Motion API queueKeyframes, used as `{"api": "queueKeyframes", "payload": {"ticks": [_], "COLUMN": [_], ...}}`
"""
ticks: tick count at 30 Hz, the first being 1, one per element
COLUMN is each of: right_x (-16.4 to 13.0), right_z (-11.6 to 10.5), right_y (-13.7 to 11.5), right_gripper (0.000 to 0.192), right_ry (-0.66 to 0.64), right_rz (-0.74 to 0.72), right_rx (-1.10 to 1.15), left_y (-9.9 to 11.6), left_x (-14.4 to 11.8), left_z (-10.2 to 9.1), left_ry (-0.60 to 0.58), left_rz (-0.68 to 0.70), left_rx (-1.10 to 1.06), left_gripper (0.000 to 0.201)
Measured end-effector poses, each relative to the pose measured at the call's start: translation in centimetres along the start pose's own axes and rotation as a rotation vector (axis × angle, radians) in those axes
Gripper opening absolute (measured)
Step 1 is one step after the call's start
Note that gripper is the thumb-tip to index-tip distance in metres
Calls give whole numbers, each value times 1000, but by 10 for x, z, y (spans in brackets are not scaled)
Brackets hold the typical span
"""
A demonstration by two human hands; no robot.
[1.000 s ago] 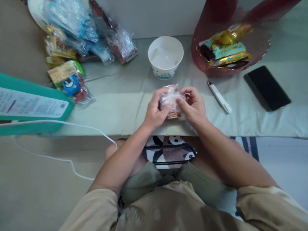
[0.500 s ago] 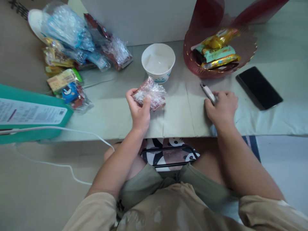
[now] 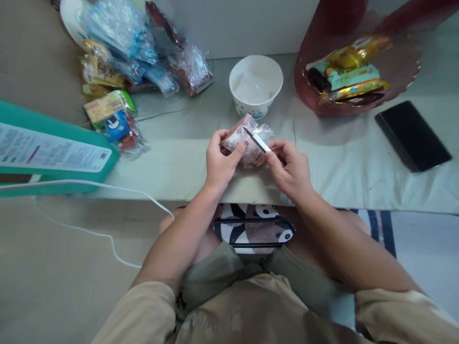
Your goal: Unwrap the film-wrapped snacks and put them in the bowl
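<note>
My left hand (image 3: pixel 221 162) grips a small snack packet (image 3: pixel 247 143) in crinkled clear plastic with reddish contents, held just above the pale green table cover (image 3: pixel 172 157). My right hand (image 3: pixel 289 167) holds a small white cutter (image 3: pixel 257 139) whose tip rests against the top of the packet. A white paper bowl (image 3: pixel 256 91) stands right behind the packet.
A pile of wrapped snacks (image 3: pixel 132 57) lies at the back left. A red dish (image 3: pixel 358 71) holding wrapped bars sits at the back right, a black phone (image 3: pixel 412 135) beside it. A teal box (image 3: pixel 46 153) and a white cable (image 3: pixel 107 191) lie at the left.
My right hand picked up the white cutter from the table at the right and brought it to the packet. My left hand kept hold of the packet.
</note>
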State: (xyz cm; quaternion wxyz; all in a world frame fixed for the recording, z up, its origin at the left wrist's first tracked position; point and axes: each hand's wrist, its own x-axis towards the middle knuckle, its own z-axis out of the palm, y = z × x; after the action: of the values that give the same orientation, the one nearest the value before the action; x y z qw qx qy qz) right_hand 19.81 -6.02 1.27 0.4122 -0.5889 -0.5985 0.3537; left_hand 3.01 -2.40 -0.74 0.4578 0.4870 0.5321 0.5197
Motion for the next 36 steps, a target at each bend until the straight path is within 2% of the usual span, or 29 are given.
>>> {"api": "queueKeyframes", "payload": {"ticks": [5,12,22,26,29,32,34,36], "right_x": [2,-1,0,5,10,12,13,12], "right_z": [-1,-18,-39,-57,-73,-87,-92,-93], "right_y": [6,6,17,24,37,56,65,67], "right_gripper": [17,21,20,23,22,18,17,21], "right_ry": [11,-62,-137,-83,34,142,270,399], "right_rz": [13,58,84,117,148,92,34,-19], "right_rx": [-23,-34,-105,-280,-514,-688,-755,-769], "left_y": [2,0,-7,-12,-16,-12,-5,1], "left_x": [-1,1,20,26,21,8,0,-5], "left_z": [3,5,-9,-16,-15,-12,-12,-13], "left_ry": [-33,28,181,189,144,-5,-142,-219], "left_rz": [42,47,-118,-122,-107,2,140,277], "left_rx": [44,36,-289,-319,-205,98,333,489], "left_gripper": [48,50,61,57,58,61,48,27]}}
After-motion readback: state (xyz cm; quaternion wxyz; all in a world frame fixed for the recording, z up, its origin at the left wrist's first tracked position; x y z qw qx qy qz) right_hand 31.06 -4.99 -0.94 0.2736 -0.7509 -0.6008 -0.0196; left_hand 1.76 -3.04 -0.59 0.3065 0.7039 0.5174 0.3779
